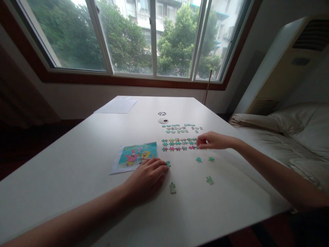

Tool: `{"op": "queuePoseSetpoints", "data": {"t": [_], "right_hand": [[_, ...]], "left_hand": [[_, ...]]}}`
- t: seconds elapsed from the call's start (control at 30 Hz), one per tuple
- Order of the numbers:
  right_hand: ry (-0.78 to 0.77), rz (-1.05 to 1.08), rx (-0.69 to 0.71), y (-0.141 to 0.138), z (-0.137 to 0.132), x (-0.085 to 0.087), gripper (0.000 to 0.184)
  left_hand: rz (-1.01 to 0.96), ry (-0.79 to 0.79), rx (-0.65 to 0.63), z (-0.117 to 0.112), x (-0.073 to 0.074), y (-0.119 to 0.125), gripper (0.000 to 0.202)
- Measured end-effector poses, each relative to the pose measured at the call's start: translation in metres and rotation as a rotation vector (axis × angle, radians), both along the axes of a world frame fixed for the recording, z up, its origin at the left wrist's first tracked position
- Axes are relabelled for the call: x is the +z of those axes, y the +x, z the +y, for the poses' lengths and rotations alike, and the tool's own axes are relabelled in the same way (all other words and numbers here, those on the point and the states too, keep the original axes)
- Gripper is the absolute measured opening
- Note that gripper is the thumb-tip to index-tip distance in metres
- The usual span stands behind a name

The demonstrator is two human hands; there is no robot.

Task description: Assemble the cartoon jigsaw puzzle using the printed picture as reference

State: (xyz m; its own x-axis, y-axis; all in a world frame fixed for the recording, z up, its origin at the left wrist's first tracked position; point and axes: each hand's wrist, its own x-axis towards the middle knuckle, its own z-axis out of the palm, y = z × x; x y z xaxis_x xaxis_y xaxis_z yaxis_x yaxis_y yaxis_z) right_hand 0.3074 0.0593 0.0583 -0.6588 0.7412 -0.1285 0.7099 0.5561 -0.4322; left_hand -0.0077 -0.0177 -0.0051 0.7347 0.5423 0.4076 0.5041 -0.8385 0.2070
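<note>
One half-curled left hand (151,171) at a green piece (168,164), curled right hand (207,140) by puzzle rows (178,143), grips unclear.

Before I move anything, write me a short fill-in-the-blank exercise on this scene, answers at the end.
1. The hand partly covering the SpongeBob picture is the person's ____ hand.
2. Of the left and right ends of the jigsaw piece rows in this view, the right hand is at the ____ one.
3. The tabletop is coloured ____.
4. Trees show through the ____ beyond the tabletop.

Missing words: left; right; white; window.
</note>
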Motion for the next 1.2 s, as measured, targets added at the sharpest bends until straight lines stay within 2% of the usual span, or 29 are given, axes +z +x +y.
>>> {"op": "queuePoseSetpoints", "data": {"t": [0.13, 0.23, 0.37, 0.53, 0.77, 0.97, 1.07, 1.2], "right_hand": [[0.141, -0.044, 0.029, -0.033, 0.04, -0.004, 0.017], [0.22, -0.021, 0.001, -0.057, 0.069, -0.009, 0.015], [0.265, 0.004, 0.006, -0.084, 0.099, -0.019, 0.019], [0.288, 0.01, 0.039, -0.105, 0.121, -0.031, 0.028], [0.222, -0.064, 0.079, -0.115, 0.139, -0.032, 0.023], [0.193, -0.082, 0.083, -0.122, 0.149, -0.027, 0.02], [0.199, -0.053, 0.086, -0.124, 0.143, -0.024, 0.016], [0.222, 0.027, 0.075, -0.114, 0.116, -0.015, 0.016]], "left_hand": [[0.027, -0.014, -0.009, 0.0, 0.002, -0.001, 0.027], [0.038, -0.02, -0.009, 0.0, 0.004, -0.001, 0.028], [0.023, -0.015, -0.017, 0.0, 0.007, -0.001, 0.028], [0.053, -0.019, -0.007, 0.001, 0.008, -0.002, 0.027], [0.047, -0.029, 0.001, 0.003, 0.002, -0.004, 0.027], [0.044, -0.044, -0.009, 0.002, 0.006, -0.004, 0.027], [0.035, -0.045, -0.009, 0.002, 0.007, -0.003, 0.027], [0.031, -0.038, -0.007, 0.002, 0.006, -0.004, 0.027]]}}
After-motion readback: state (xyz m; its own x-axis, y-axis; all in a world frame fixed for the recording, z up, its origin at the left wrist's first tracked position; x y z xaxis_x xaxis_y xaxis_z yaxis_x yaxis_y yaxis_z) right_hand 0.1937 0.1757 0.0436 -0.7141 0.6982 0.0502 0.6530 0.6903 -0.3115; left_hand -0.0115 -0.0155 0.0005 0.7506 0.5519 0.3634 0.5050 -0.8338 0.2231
